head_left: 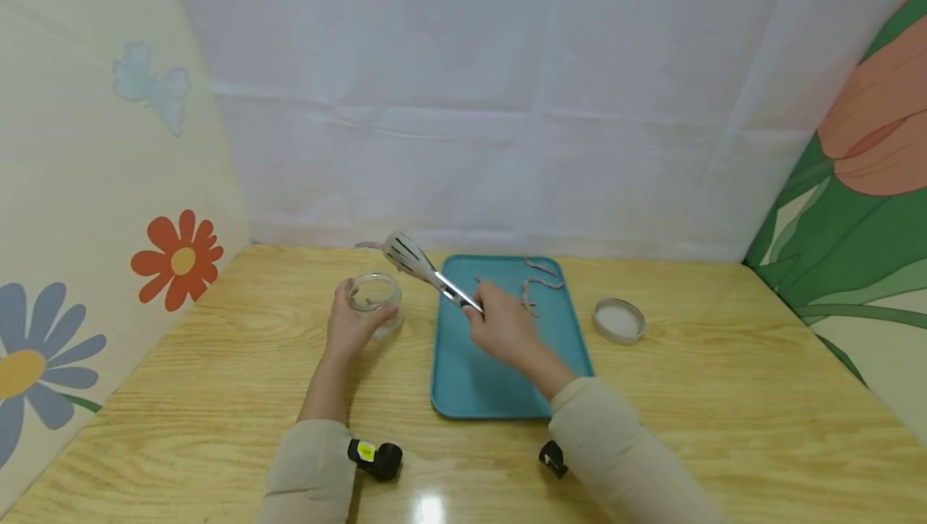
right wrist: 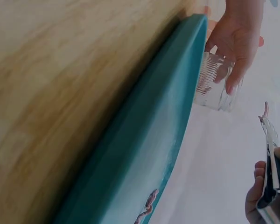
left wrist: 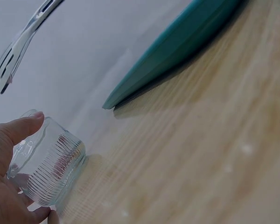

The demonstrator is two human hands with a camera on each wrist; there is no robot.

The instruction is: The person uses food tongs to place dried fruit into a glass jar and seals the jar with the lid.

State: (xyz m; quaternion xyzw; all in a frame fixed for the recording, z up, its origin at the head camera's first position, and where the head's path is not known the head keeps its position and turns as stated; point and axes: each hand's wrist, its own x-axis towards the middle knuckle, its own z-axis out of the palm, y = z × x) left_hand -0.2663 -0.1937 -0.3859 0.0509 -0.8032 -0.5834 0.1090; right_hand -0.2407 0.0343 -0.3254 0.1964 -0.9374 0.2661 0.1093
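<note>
Nearest the wearer, two beige sleeves were seen over the wooden table (head_left: 724, 395), each with a small black wrist device. The left hand (head_left: 350, 324) was wrapped around a small ribbed glass jar (head_left: 375, 299) standing on the table just left of the teal tray (head_left: 478, 379); thumb and fingers were curled round its wall, and something pinkish could be made out inside. In the left wrist view the same jar (left wrist: 49, 175) was held from the side, with the tray edge (left wrist: 177, 51) beyond it.

The right hand (head_left: 503, 329) was held above the tray, its fingers closed round the handles of a pair of metal tongs (head_left: 427, 270). The tongs were angled up and left, their slotted white head raised just beyond the jar's mouth, and a thin pink worm-like strip (head_left: 368, 245) was pinched at the tip.

Farther back on the tray, several more pink strips (head_left: 539, 278) were scattered near its far right corner. A round jar lid (head_left: 619, 319) lay flat on the table just right of the tray. Behind everything, a white sheet (head_left: 507, 105) was hung as a backdrop, flanked by flower-patterned panels.
</note>
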